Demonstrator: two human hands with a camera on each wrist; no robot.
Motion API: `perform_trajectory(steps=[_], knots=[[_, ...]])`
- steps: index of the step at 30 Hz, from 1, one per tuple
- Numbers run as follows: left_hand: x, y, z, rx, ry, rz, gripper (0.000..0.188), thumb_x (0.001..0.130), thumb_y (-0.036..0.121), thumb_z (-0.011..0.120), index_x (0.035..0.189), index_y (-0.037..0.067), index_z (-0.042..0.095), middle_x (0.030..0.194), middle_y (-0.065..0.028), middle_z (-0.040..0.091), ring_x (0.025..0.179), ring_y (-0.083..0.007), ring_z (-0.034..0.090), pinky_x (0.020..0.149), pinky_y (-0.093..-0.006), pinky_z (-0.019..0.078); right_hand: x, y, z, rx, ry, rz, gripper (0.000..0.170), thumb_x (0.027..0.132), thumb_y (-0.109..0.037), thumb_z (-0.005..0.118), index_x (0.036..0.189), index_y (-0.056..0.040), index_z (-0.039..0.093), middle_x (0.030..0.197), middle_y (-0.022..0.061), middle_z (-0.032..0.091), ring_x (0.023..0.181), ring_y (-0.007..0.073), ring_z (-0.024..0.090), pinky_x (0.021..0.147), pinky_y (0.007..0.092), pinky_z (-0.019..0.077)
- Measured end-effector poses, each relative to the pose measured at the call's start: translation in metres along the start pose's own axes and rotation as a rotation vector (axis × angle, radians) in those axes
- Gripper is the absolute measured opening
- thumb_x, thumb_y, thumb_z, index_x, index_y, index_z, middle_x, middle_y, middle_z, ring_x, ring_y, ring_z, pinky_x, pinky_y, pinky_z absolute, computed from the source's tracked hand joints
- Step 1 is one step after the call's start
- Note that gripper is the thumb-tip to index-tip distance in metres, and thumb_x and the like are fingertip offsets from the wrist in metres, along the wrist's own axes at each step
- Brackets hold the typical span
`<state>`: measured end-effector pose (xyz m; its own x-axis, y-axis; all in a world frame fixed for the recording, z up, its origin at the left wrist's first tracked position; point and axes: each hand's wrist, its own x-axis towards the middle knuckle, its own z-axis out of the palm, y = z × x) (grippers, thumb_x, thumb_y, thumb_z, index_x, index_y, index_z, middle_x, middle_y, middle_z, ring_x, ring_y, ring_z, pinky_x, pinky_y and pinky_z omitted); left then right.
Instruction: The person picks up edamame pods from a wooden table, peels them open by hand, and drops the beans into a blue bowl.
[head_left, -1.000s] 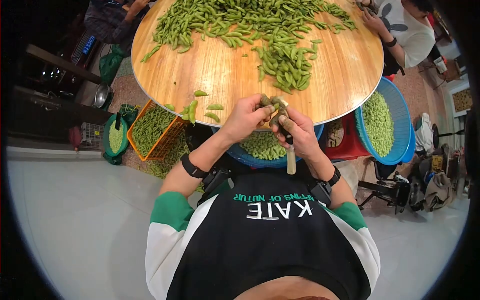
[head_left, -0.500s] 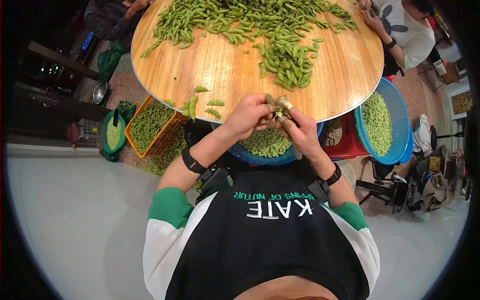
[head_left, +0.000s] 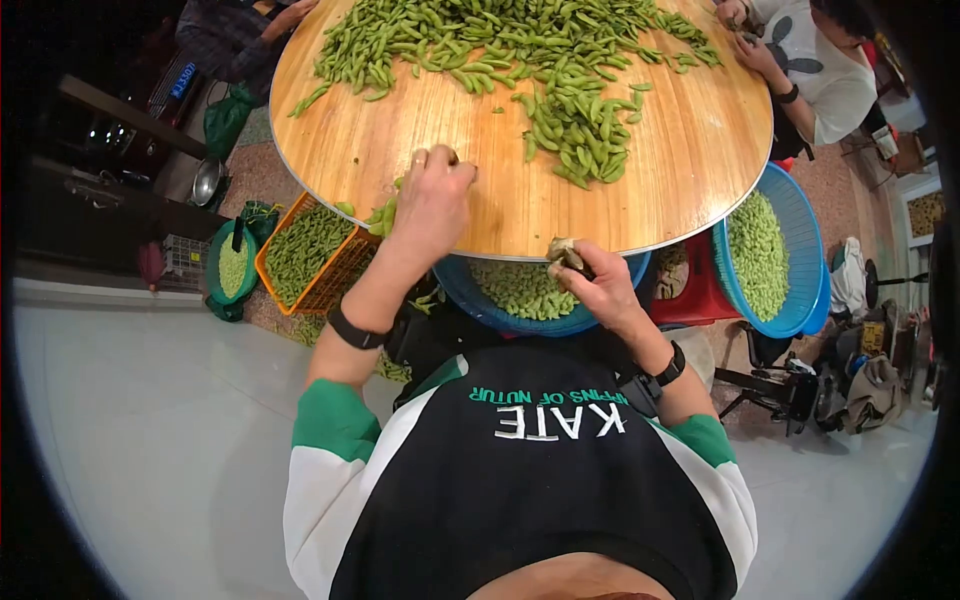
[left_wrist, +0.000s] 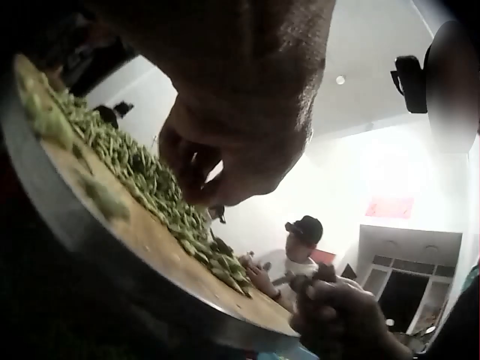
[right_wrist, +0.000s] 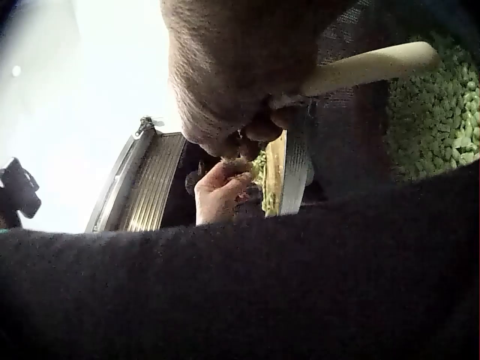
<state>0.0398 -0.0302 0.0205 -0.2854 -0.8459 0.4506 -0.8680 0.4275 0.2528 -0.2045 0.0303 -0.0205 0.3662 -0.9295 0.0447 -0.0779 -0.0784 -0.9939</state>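
in the head view, loose pods (head_left: 384,215) lie left of the nearer left hand (head_left: 435,200), partly covered, one lengthwise toward the near rim of the table (head_left: 500,222), the pod pile (head_left: 580,130) ahead-right; in the left wrist view, whether its bent fingers (left_wrist: 196,169) pinch anything i cannot tell; in the right wrist view, the right hand (right_wrist: 240,82) grips a pale handle (right_wrist: 371,69).

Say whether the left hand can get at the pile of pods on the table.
Probably yes: the left hand is over the table, and bare wood lies between it and the near end of the pile of pods. Whether it holds anything is unclear.
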Motion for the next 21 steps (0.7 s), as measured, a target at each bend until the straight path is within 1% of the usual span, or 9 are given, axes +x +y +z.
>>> perform_trajectory(steps=[2,5,11,13,14,16,17,19,21], knots=[[0.016,-0.011,0.016,0.14,0.057,0.085,0.011,0.081,0.007,0.058,0.09,0.004,0.063,0.089,-0.0169,0.06,0.086,-0.0371,0.057,0.073,-0.0436,0.0485,0.001,0.002,-0.001,-0.058,-0.039,0.016,0.025,0.085,-0.004,0.063,0.11,0.0002,0.06,0.075,0.002,0.059,0.064,0.0077,0.057,0.058,0.023,0.0457],[0.041,0.002,0.052,-0.129,-0.03,-0.049,0.012,0.076,0.006,0.056,0.084,0.0,0.063,0.094,-0.0221,0.057,0.097,-0.0394,0.054,0.082,-0.0455,0.0468,-0.001,-0.008,0.001,-0.054,-0.028,0.005,0.029,0.089,-0.006,0.057,0.117,0.0004,0.056,0.075,0.0015,0.058,0.063,0.0078,0.055,0.057,0.0231,0.0445],[0.058,0.0,0.084,-0.132,-0.096,-0.125,0.013,0.078,0.01,0.058,0.085,-0.001,0.062,0.091,-0.0208,0.058,0.094,-0.0396,0.055,0.083,-0.0471,0.0469,-0.002,-0.008,-0.012,0.27,0.005,0.164,0.038,0.096,-0.011,0.044,0.133,-0.0011,0.044,0.082,0.0024,0.058,0.061,0.0055,0.049,0.05,0.0199,0.0407],[0.051,-0.002,0.076,-0.153,-0.036,-0.213,0.014,0.079,0.012,0.063,0.085,-0.001,0.061,0.081,-0.0148,0.06,0.081,-0.0308,0.06,0.075,-0.0412,0.0498,0.002,-0.008,-0.011,0.334,0.032,0.162,0.039,0.096,-0.01,0.044,0.134,-0.0016,0.043,0.083,0.0031,0.057,0.061,0.0054,0.049,0.049,0.0194,0.0401],[0.046,-0.003,0.072,-0.152,-0.038,-0.21,0.014,0.079,0.012,0.063,0.085,-0.001,0.061,0.081,-0.0148,0.06,0.081,-0.0308,0.06,0.075,-0.0412,0.0498,0.005,-0.009,-0.01,0.395,0.055,0.162,0.04,0.096,-0.01,0.043,0.135,-0.0021,0.042,0.084,0.0038,0.057,0.06,0.0052,0.048,0.047,0.019,0.0394],[0.035,0.008,0.047,-0.844,-0.194,-0.429,0.012,0.081,0.009,0.067,0.087,-0.001,0.063,0.074,-0.0054,0.061,0.064,-0.0156,0.057,0.059,-0.0296,0.0484,0.011,-0.013,-0.004,0.422,0.072,0.145,0.038,0.097,-0.01,0.043,0.133,-0.0025,0.043,0.084,0.005,0.056,0.061,0.0062,0.049,0.047,0.0196,0.0399],[0.029,0.014,0.04,-0.842,-0.197,-0.432,0.012,0.081,0.009,0.067,0.087,-0.001,0.063,0.074,-0.0054,0.061,0.064,-0.0156,0.057,0.059,-0.0296,0.0484,0.015,-0.015,-0.001,0.523,0.064,0.155,0.035,0.097,-0.01,0.043,0.131,-0.0027,0.044,0.085,0.0052,0.056,0.061,0.0064,0.049,0.046,0.0197,0.0399],[0.016,0.028,0.031,-1.334,-0.34,-0.534,0.008,0.083,0.004,0.066,0.09,0.0,0.065,0.071,0.0003,0.061,0.057,-0.005,0.051,0.051,-0.0198,0.0416,0.023,-0.015,0.004,0.68,0.048,0.188,0.03,0.098,-0.012,0.045,0.126,-0.0039,0.047,0.085,0.0053,0.057,0.06,0.0071,0.049,0.045,0.02,0.0391],[0.005,0.037,0.031,-1.366,-0.334,-0.525,0.008,0.083,0.002,0.065,0.091,0.001,0.065,0.072,0.0005,0.062,0.057,-0.0043,0.051,0.049,-0.0188,0.0408,0.025,-0.015,0.005,0.715,0.008,0.203,0.029,0.098,-0.013,0.046,0.125,-0.0041,0.047,0.085,0.005,0.057,0.06,0.0071,0.048,0.045,0.0197,0.0387]])
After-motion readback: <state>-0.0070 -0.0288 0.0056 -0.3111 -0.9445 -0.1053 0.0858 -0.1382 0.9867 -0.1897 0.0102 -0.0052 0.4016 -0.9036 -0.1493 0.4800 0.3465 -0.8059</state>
